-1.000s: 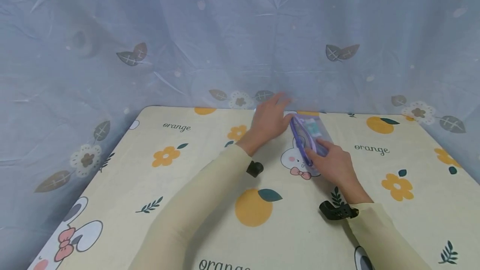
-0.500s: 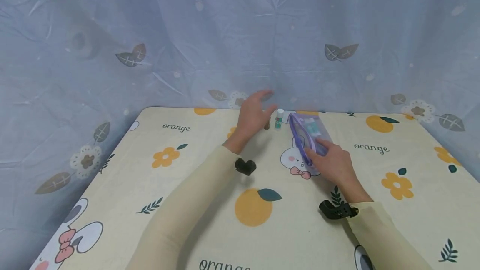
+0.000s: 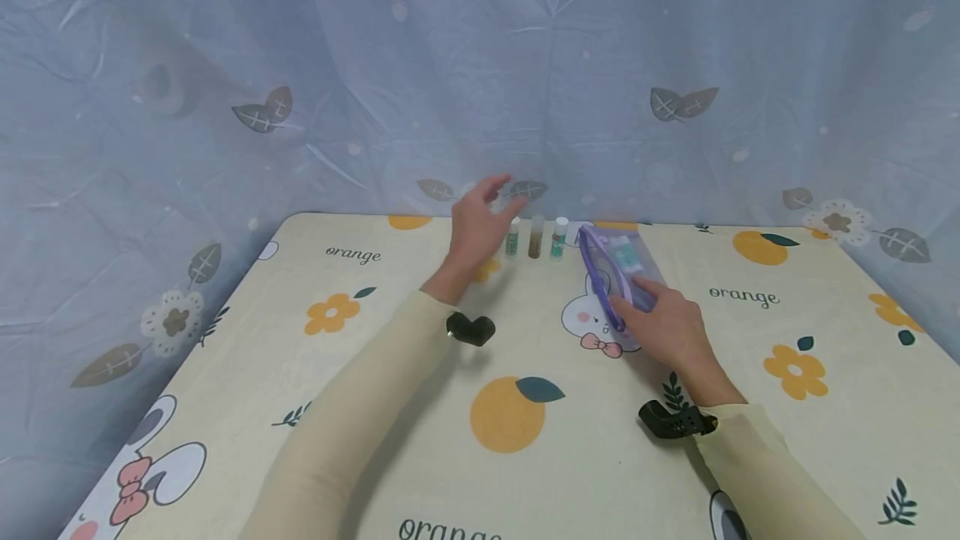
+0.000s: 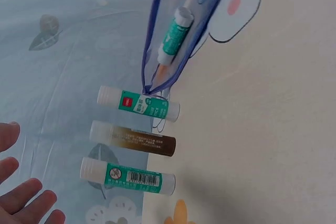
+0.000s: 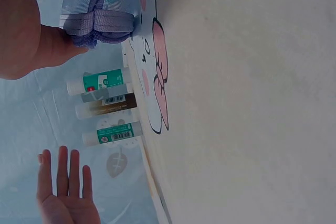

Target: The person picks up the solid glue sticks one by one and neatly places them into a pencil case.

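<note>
Three glue sticks stand upright in a row near the far table edge: a green-and-white glue stick (image 3: 512,240), a brown one (image 3: 536,240) and another green-and-white one (image 3: 559,240). Just left of the row hovers my left hand (image 3: 477,232), fingers spread and holding nothing. On the right, my right hand (image 3: 670,327) grips the near end of a see-through purple zip pouch (image 3: 599,286), thumb on one side and fingers on the other. The pouch's zip is open. Inside it lies a green-and-white glue stick (image 4: 175,38); the left wrist view also shows something orange below it, too hidden to identify.
A cream tablecloth (image 3: 420,340) printed with oranges, flowers and rabbits covers the table. Right behind the far edge hangs a blue-grey curtain (image 3: 360,65). The pouch stands close to the right of the glue stick row.
My left hand has moved left, away from the pouch and past the glue sticks, bringing all three into sight. My right hand and the pouch have stayed still.
</note>
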Motion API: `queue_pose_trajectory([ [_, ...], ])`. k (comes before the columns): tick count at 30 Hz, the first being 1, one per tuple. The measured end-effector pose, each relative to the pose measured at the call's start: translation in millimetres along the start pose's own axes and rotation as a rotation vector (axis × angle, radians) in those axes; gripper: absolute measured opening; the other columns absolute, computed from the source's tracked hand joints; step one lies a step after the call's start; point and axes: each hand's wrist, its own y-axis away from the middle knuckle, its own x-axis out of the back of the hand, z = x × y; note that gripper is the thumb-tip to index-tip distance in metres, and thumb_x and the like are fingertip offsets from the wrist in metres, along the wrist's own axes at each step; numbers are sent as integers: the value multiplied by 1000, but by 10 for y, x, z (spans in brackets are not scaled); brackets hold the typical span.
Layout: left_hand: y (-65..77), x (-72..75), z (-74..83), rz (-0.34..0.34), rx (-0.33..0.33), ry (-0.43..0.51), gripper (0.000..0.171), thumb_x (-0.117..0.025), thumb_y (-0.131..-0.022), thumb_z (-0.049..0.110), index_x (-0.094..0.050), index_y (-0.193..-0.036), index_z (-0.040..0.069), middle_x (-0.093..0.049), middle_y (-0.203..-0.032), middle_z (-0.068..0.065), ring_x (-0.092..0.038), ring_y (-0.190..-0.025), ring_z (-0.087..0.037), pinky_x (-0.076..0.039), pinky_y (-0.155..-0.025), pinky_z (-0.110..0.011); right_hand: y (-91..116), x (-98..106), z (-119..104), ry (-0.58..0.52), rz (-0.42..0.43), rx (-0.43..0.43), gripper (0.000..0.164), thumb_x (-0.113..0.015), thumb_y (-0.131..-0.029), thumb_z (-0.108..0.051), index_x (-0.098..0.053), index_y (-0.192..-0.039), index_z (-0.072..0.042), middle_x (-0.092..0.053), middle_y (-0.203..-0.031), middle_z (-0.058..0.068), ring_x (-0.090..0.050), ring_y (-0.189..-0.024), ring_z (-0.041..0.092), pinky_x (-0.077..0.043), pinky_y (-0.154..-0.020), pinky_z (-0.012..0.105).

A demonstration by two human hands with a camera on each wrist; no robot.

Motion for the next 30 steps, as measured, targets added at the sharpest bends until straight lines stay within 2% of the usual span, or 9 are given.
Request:
queue_pose_trajectory([
  [4, -18, 35, -50, 11, 53, 77, 50, -73, -102, 33, -61, -148, 18, -63, -153, -3, -58, -143, -24, -51, -118, -40, 7, 1, -6, 2, 2, 1, 82, -53, -105, -57, -28, -168, -11, -36, -163, 37, -42, -145, 56, -46, -114, 70],
  [9, -13, 79, -79, 29, 159, 214, 49, -74, -101, 33, -62, -147, 20, -64, -151, -3, -60, -141, -21, -50, -119, -39, 15, -5, -25, -2, -1, -8, 82, -53, -105, -57, -27, -169, -12, -35, -164, 37, -41, -147, 56, -44, -116, 70],
  [17, -17, 92, -106, 19, 261, 452, 49, -72, -103, 30, -61, -148, 12, -66, -148, -9, -62, -139, -25, -52, -117, -43, 11, 1, -13, 3, -1, -2, 82, -53, -105, -57, -27, -169, -12, -35, -164, 37, -42, -145, 55, -45, -115, 71],
  [21, -21, 65, -124, 17, 277, 481, 49, -72, -103, 28, -60, -148, 12, -67, -147, -9, -61, -140, -25, -50, -119, -43, 8, 6, -6, 2, -1, 2, 82, -53, -105, -57, -27, -169, -11, -36, -164, 37, -43, -145, 55, -45, -115, 71],
  [30, -34, -69, -234, 34, 305, 476, 51, -78, -97, 15, -63, -145, 9, -70, -142, -12, -65, -136, -26, -47, -122, -42, 16, 13, -18, 3, -3, 3, 82, -53, -105, -57, -27, -168, -12, -35, -164, 37, -42, -146, 55, -44, -116, 70],
])
